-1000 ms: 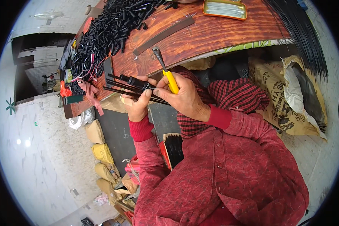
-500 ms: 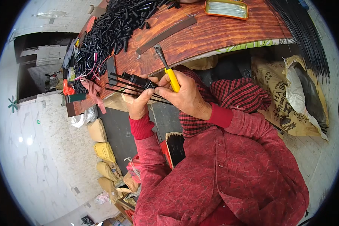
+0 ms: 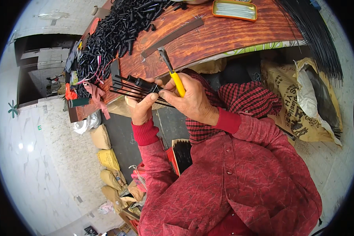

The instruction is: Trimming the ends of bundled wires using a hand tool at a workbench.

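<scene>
Black rod-and-tube bundle (image 3: 142, 83) sits just above and left of the middle of the frame, held in the air. At the left, a yellow sack (image 3: 108, 159) carries marks too small to read. At upper left, a big pile of loose black tubes (image 3: 118, 29) lies on the wooden table (image 3: 220, 32). The left hand (image 3: 141, 110) grasps the bundle; thin wire (image 3: 156, 82) appears looped round its right part, so wrapping looks begun, but whether the ends are fastened I cannot tell. The right hand (image 3: 194, 98) pinches near that wire while clasping a yellow-handled tool (image 3: 177, 83). At upper centre-right, an orange-rimmed tray (image 3: 234, 18) holds pale strands. At the right, a brown sack (image 3: 306, 125) bears dark printed lettering, partly creased
</scene>
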A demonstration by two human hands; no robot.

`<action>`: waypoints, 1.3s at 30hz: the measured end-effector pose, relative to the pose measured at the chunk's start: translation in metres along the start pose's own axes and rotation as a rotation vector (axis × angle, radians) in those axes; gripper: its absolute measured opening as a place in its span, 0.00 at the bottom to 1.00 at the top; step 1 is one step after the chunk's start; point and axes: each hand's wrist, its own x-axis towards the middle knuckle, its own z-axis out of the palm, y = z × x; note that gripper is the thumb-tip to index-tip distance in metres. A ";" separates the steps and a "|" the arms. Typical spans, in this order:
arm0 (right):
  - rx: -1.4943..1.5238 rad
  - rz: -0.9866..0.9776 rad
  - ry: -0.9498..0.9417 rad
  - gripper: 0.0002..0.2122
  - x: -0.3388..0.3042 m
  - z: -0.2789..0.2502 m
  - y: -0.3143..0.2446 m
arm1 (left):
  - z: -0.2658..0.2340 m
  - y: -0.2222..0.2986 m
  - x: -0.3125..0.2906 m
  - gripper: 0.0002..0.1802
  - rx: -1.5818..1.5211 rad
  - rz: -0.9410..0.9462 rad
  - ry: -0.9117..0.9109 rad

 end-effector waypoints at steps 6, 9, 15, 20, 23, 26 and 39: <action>-0.059 -0.044 0.016 0.11 0.000 0.001 -0.004 | 0.003 -0.001 -0.004 0.25 -0.022 0.023 -0.003; -0.059 -0.026 0.018 0.11 -0.002 0.000 -0.002 | 0.004 -0.001 -0.003 0.25 0.008 0.012 0.013; -0.037 -0.020 0.009 0.11 -0.002 0.000 0.002 | -0.004 -0.007 -0.001 0.26 0.010 0.030 0.004; -0.022 -0.002 0.007 0.12 -0.001 0.002 0.006 | -0.017 -0.014 0.002 0.29 -0.062 0.010 -0.042; -0.023 0.015 0.017 0.11 0.001 0.002 0.005 | -0.018 -0.015 0.003 0.30 -0.050 -0.002 -0.049; -0.051 0.027 0.010 0.11 0.001 0.002 0.006 | -0.017 -0.015 0.002 0.30 -0.057 -0.003 -0.055; -0.057 0.022 -0.029 0.12 -0.004 -0.001 -0.003 | 0.000 -0.007 -0.007 0.22 0.024 0.072 -0.006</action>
